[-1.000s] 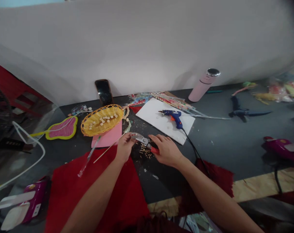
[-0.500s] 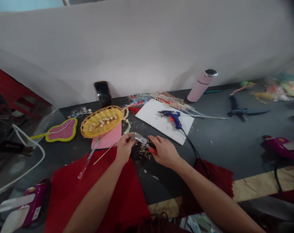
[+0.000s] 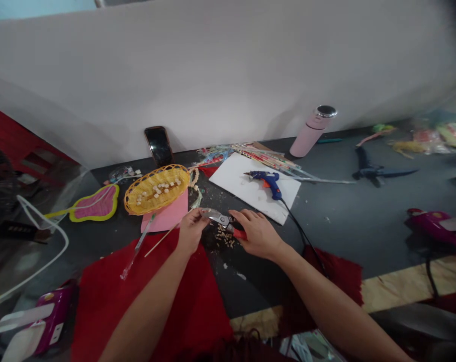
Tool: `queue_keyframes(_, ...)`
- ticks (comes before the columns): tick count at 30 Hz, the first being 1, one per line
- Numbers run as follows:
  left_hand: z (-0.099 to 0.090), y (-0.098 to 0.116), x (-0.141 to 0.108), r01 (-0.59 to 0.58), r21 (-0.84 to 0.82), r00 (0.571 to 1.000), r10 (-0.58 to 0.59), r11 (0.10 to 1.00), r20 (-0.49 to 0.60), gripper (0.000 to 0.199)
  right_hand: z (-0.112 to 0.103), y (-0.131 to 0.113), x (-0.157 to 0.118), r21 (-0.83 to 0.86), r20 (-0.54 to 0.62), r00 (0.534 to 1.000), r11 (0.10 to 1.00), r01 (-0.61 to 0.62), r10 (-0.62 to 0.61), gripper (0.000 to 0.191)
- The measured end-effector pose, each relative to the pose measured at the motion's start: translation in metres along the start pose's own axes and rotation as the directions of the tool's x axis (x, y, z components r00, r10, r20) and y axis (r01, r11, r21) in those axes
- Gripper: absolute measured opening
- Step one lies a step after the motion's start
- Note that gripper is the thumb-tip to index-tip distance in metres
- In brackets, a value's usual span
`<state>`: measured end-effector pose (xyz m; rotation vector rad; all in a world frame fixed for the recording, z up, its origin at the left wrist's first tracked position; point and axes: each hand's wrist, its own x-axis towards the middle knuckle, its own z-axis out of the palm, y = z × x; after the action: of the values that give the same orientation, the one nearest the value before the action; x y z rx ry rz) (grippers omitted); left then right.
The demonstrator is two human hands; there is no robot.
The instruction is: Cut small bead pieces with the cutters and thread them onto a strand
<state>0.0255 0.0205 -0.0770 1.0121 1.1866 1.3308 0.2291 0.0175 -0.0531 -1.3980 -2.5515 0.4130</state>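
My right hand (image 3: 258, 232) is closed round the red handle of a pair of pruning shears (image 3: 223, 219), whose metal blades point left. At the blade tips, my left hand (image 3: 191, 229) pinches a thin wooden stick (image 3: 162, 243) that sticks out down and to the left. The end of the stick between blades and fingers is too small to make out. Below the shears lies a heap of short cut wooden pieces (image 3: 224, 238) on the dark table. A yellow woven basket (image 3: 157, 205) holding several pale cubes stands beyond my left hand.
A blue glue gun (image 3: 267, 181) rests on a white board (image 3: 235, 168), its cord running toward me. Red cloth (image 3: 152, 301) lies under my left forearm. A pink bottle (image 3: 306, 138) and a phone (image 3: 159, 145) stand by the wall. Wrapped sticks (image 3: 263, 156) lie behind the board.
My right hand and the red shear handle have shifted very slightly right. My left hand still holds the stick at the blades.
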Motion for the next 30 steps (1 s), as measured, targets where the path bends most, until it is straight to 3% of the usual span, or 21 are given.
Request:
queue_keyframes(11, 0.0, -0.002, -0.002, 0.034, -0.039, 0.999, -0.034, 0.999, 0.005, 0.01, 0.004, -0.006, -0.001, 0.012, 0.057, 0.997, 0.998, -0.059, 0.059, 0.053)
queue_keyframes(15, 0.002, -0.002, -0.001, 0.034, -0.013, 0.999, -0.034, 0.999, -0.002, 0.012, 0.007, -0.004, 0.0, -0.013, 0.025, 0.998, 0.999, -0.053, 0.053, 0.055)
queue_keyframes(19, 0.002, 0.001, 0.001, 0.003, 0.046, 1.0, -0.003, 0.999, -0.02, 0.016, 0.004, 0.002, 0.002, -0.109, -0.021, 0.998, 0.992, -0.066, 0.064, 0.062)
queue_keyframes(22, -0.001, 0.005, 0.003, -0.08, 0.122, 0.988, 0.095, 0.989, -0.12, 0.02, -0.003, 0.006, 0.002, -0.181, -0.053, 0.995, 0.979, -0.093, 0.085, 0.063)
queue_keyframes(25, -0.006, 0.01, 0.003, -0.249, 0.363, 0.94, 0.315, 0.898, -0.133, 0.022, -0.01, 0.006, 0.001, -0.232, -0.067, 0.995, 0.969, -0.089, 0.076, 0.064)
queue_keyframes(27, -0.009, 0.011, 0.003, -0.355, 0.541, 0.903, 0.43, 0.762, -0.012, 0.023, -0.013, 0.004, 0.0, -0.254, -0.072, 0.995, 0.964, -0.081, 0.064, 0.063)
queue_keyframes(30, -0.009, 0.009, 0.004, -0.444, 0.686, 0.857, 0.497, 0.576, 0.138, 0.022, -0.014, -0.001, 0.0, -0.262, -0.07, 0.997, 0.963, -0.059, 0.042, 0.062)
